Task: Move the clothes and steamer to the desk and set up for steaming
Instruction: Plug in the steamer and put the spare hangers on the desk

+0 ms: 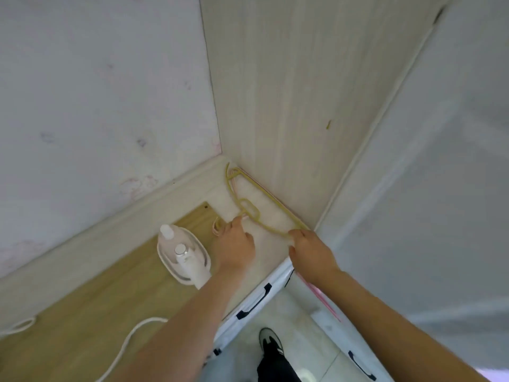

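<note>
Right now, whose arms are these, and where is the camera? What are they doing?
No machine here: these are a person's two bare arms. The single picture comes from a camera worn on their head, looking down, so you see what they see. On the light wooden desk stands a white steam iron, with its white cord trailing off. In the corner lies a white cloth with a yellow-green plastic hanger on it. The fingers of the right hand pinch the hanger's near end. The left hand reaches its fingers to the hanger's middle; whether they grip it, I cannot tell.
</note>
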